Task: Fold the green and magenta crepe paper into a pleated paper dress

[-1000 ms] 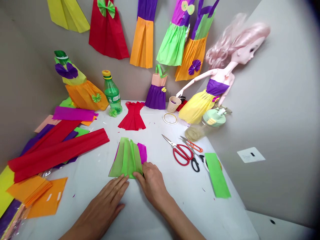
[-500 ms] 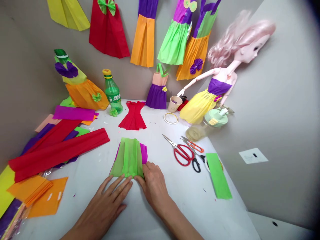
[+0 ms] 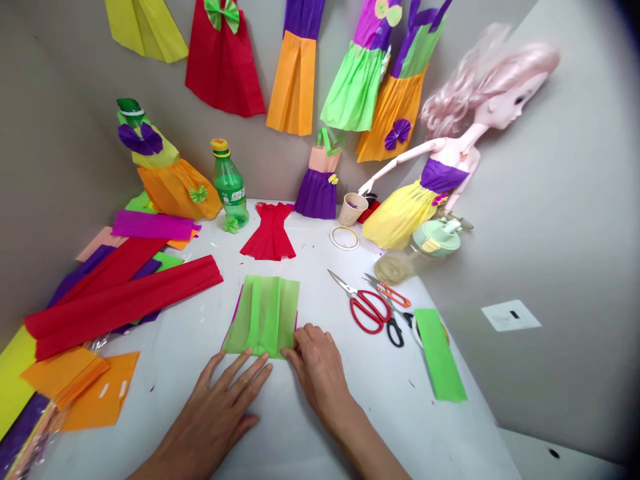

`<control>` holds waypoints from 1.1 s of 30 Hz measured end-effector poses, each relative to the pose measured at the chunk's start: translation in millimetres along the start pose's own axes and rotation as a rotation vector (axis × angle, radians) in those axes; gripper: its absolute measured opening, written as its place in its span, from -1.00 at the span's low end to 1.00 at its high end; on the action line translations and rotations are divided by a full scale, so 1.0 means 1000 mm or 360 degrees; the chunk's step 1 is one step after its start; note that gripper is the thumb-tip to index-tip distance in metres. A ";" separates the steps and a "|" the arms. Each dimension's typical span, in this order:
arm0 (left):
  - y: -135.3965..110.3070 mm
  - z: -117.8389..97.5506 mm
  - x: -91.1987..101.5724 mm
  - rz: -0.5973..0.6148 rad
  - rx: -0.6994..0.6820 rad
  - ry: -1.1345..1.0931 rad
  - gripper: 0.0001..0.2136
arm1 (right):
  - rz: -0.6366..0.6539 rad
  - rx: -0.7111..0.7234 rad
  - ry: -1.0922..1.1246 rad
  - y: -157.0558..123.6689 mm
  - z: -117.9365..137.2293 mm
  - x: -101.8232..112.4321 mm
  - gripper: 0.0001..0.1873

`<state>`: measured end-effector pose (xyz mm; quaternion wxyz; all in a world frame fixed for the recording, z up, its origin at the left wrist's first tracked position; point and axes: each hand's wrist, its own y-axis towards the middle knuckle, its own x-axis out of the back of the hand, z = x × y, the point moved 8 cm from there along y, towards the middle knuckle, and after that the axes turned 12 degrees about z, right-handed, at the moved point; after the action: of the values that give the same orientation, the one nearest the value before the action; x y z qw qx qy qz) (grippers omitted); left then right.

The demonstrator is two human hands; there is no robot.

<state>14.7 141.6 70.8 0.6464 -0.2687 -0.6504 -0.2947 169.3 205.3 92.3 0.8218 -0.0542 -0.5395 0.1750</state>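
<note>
A pleated piece of green crepe paper (image 3: 265,313) lies on the white table, with thin edges of magenta paper (image 3: 233,319) showing from beneath it at both sides. My left hand (image 3: 227,397) rests with spread fingers, their tips on the lower edge of the green paper. At the lower right corner, my right hand (image 3: 317,363) pinches the green paper between thumb and curled fingers. Just behind the paper lies a small red paper dress (image 3: 270,233). Red-handled scissors (image 3: 367,310) are off to the right.
Crepe strips (image 3: 130,300) in several colours are piled at left. A green bottle (image 3: 231,187), a paper cup (image 3: 353,209), a roll of tape (image 3: 345,238), a pink-haired doll (image 3: 440,180) and a lidded bottle (image 3: 425,247) stand or lie behind. A green strip (image 3: 440,357) lies right.
The green paper's right side has spread outward and covers most of the magenta there. My right hand has moved slightly right with that edge. My left hand stays on the lower edge.
</note>
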 end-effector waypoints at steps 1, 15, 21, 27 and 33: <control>0.000 0.000 -0.001 0.0013 0.0013 -0.0006 -0.58 | 0.0006 0.0004 0.0052 0.000 -0.001 0.001 -0.81; 0.002 0.005 0.007 -0.0058 -0.0015 -0.0028 -0.56 | 0.0139 -0.0115 0.0593 0.032 -0.005 0.017 -0.71; 0.002 0.013 0.012 -0.0130 -0.0073 -0.0125 -0.54 | 0.0118 -0.0103 0.0619 0.031 -0.003 0.011 -0.83; 0.000 0.021 0.015 -0.0157 -0.0084 -0.0252 -0.47 | 0.0168 -0.0119 0.0554 0.029 0.003 0.012 -0.78; 0.000 0.025 0.012 -0.0107 -0.0109 -0.0330 -0.51 | 0.0117 -0.0055 0.0391 0.026 0.009 0.012 -0.65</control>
<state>-2.8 159.4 82.6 0.5559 -0.2975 -0.7120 -0.3090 159.5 232.9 98.7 0.8736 -0.1092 -0.4355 0.1878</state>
